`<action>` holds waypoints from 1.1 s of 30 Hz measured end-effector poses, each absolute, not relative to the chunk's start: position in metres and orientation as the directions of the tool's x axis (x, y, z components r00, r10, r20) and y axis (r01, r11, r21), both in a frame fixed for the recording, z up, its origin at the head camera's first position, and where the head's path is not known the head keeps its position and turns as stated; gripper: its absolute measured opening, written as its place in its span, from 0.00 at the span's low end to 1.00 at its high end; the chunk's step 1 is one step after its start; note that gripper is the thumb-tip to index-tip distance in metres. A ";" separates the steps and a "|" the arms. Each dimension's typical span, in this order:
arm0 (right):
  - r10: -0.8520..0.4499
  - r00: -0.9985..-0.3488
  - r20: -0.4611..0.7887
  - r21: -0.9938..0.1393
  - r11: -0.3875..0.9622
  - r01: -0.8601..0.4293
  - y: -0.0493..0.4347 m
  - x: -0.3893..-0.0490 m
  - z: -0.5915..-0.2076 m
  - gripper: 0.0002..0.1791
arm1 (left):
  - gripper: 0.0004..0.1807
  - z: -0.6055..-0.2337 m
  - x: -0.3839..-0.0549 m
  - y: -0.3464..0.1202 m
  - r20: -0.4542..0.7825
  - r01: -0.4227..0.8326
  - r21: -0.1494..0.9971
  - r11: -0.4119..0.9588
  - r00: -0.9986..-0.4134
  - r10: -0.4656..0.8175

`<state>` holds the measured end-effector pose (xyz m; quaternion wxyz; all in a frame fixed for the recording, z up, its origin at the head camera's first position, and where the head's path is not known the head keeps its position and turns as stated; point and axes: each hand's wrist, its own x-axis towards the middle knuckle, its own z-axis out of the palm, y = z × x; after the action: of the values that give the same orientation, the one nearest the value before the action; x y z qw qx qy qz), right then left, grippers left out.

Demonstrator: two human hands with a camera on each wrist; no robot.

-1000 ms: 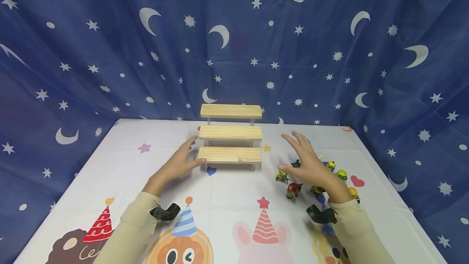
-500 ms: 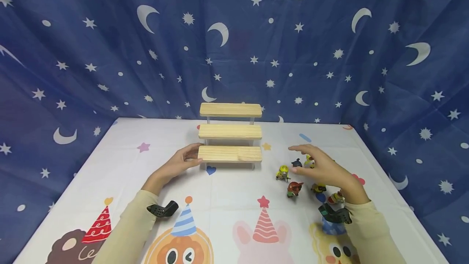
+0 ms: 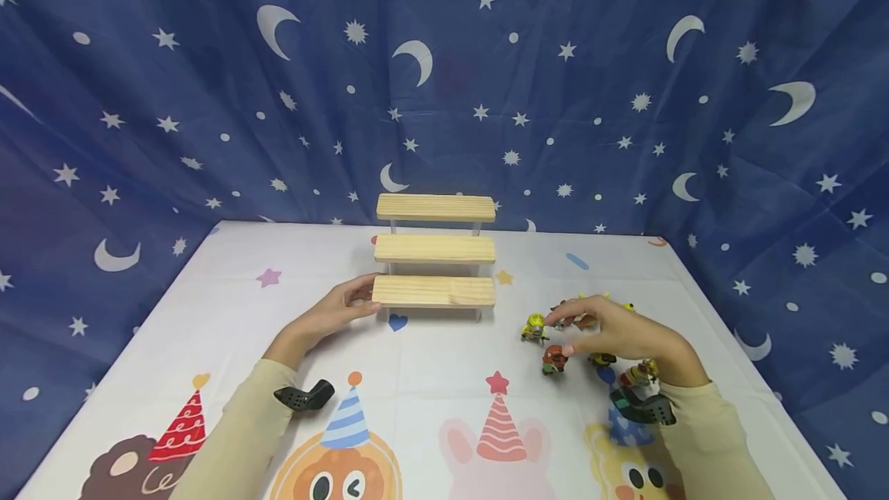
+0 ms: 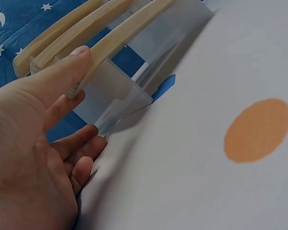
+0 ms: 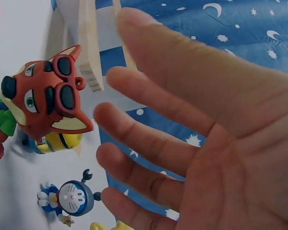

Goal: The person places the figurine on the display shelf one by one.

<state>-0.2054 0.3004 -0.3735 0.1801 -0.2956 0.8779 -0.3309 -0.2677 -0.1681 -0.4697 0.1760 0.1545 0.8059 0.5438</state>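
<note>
Fox point(image 3: 553, 359) is standing on the tbl. point(image 3: 417, 384), fwd. and R of the shelf point(image 3: 434, 249). R hand point(image 3: 621, 330) is hovering just beside fox, fingers apart, grip released. Yellow fig. point(image 3: 534, 326) is standing just behind fox, nr. the index fingertip; contact unclear. L hand point(image 3: 333, 311) is pinching the shelf at its L end. Blue backdrop point(image 3: 458, 145) is hanging behind.
</note>
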 end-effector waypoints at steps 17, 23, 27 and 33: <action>-0.657 -0.716 -0.237 -0.685 0.636 -0.356 0.296 -0.209 -0.388 0.18 | 0.40 -0.468 -0.265 -0.169 -0.123 0.049 0.932 0.360 -0.890 0.439; -0.644 -0.722 -0.255 -0.680 0.650 -0.340 0.295 -0.211 -0.389 0.17 | 0.41 -0.467 -0.266 -0.169 -0.131 0.044 0.926 0.376 -0.895 0.427; -0.647 -0.719 -0.253 -0.677 0.649 -0.346 0.294 -0.211 -0.389 0.16 | 0.41 -0.467 -0.266 -0.168 -0.134 0.041 0.924 0.381 -0.896 0.423; -0.646 -0.718 -0.258 -0.683 0.648 -0.338 0.293 -0.211 -0.388 0.16 | 0.41 -0.469 -0.267 -0.169 -0.128 0.048 0.926 0.374 -0.892 0.433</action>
<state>-0.2112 0.2926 -0.3883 0.2482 -0.2818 0.8731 -0.3109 -0.2668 -0.1688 -0.4690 0.1783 0.1486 0.8093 0.5396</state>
